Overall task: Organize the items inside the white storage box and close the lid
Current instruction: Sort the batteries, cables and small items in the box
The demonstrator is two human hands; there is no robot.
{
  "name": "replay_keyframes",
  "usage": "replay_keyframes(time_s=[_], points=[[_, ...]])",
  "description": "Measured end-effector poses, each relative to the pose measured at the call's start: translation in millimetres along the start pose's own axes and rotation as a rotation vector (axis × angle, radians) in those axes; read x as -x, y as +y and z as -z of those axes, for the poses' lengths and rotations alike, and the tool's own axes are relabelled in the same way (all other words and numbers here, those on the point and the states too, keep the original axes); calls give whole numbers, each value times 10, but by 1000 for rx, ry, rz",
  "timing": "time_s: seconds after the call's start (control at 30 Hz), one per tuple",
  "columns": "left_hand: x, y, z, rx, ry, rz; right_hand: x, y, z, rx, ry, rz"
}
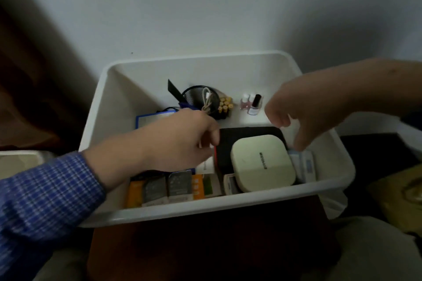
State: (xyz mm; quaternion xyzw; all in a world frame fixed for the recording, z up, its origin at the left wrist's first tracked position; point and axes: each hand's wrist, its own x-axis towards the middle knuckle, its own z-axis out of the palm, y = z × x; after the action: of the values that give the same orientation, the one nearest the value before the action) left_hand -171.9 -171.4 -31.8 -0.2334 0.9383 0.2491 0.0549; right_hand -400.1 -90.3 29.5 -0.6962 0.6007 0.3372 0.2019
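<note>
The white storage box (205, 210) stands open against the wall. Inside, a cream rounded case (262, 162) lies on a black flat case (246, 134). Orange and grey packets (178, 186) stand along the front wall. At the back are a black mesh cup (198, 98) with a white cable, yellow-capped tubes (225, 105) and small nail polish bottles (251, 104). My left hand (180, 141) reaches in, its curled fingers pinching a white carton (206, 165) beside the black case. My right hand (303, 109) hovers above the box's right side, loosely curled, holding nothing.
A blue-edged flat item (150, 118) lies behind my left hand. A pale blue-and-white pack (304, 164) sits by the right wall. The box rests on a dark brown surface (205, 253). A pale object (18, 162) sits at the left, and yellowish fabric (402, 194) lies at the right.
</note>
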Motion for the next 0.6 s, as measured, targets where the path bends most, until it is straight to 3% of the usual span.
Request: replay_keyframes(time_s=[0.13,0.27,0.6], points=[[-401,352,-249,60,-44,23,-47,-108,-202,165,-161,7],[-602,428,-445,85,-119,106,-152,-135,-396,287,-107,63],[-576,280,-508,238,-106,139,-204,46,-326,260,-136,150]])
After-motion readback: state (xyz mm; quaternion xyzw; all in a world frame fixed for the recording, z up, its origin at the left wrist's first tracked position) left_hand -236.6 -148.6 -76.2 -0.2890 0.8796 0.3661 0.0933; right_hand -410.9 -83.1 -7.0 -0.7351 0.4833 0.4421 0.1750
